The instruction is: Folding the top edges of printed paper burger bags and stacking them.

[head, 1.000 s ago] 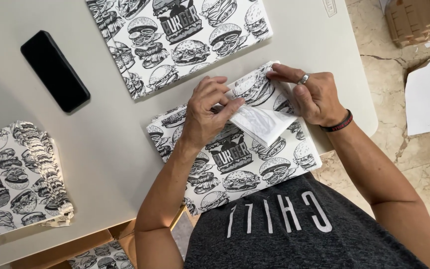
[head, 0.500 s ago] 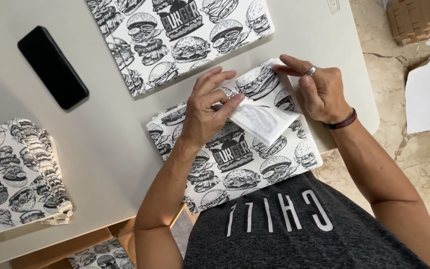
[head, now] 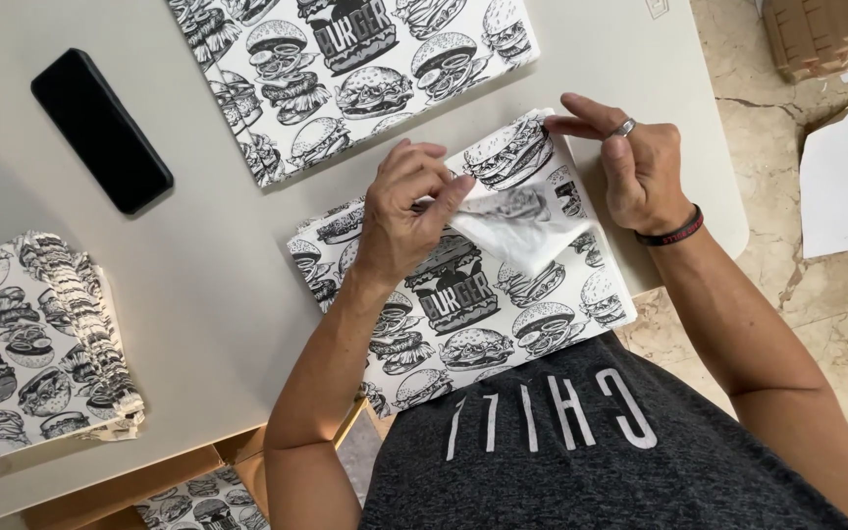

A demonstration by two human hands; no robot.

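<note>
A sheet of paper printed with black-and-white burger drawings [head: 463, 304] lies on the grey table in front of me, on top of more such sheets. My left hand [head: 409, 211] pinches the sheet's folded-over corner [head: 522, 226], whose plain white underside faces up. My right hand [head: 630, 167], wearing a ring and a dark wristband, presses its fingertips on the sheet's far right corner.
A second stack of burger-printed sheets [head: 355, 69] lies farther back. A pile of folded printed papers [head: 31, 344] sits at the left. A black phone [head: 100, 128] lies at the back left. A cardboard box [head: 198, 491] with more sheets is below the table edge.
My left hand has pulled the folded corner a little farther toward the left, showing more of the white underside. My right hand has stayed on the far corner.
</note>
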